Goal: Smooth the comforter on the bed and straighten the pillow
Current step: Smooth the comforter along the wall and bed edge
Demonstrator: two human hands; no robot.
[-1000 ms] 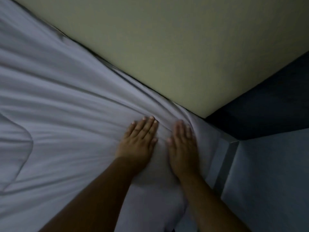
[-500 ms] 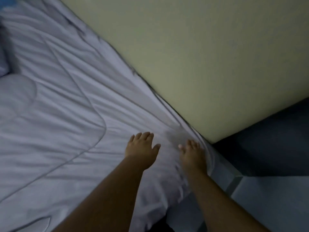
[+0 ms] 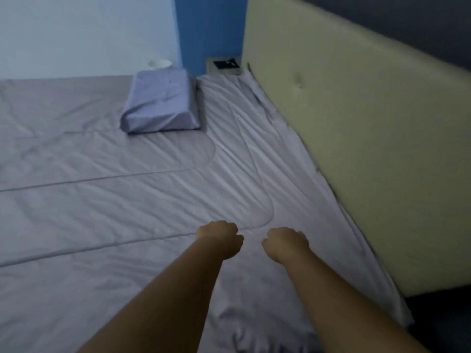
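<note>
The pale lilac comforter (image 3: 158, 205) covers the bed, with creases running toward the headboard side and rumpled folds at the near corner. A lilac pillow (image 3: 163, 105) lies at the far end, turned slightly askew. My left hand (image 3: 220, 239) and my right hand (image 3: 285, 244) hover side by side over the comforter's middle right. Only their backs show. The fingers of both curl loosely downward, and no fabric is bunched in them.
A cream padded headboard (image 3: 369, 138) runs along the right edge of the bed. Past the far corner a small stand (image 3: 224, 65) carries dark items against a blue wall. A white cup (image 3: 160, 63) shows behind the pillow.
Both hands have lifted off the comforter's corner by the headboard, where they pressed flat, and their fingers have curled. My view has swung up along the bed, so the pillow now shows.
</note>
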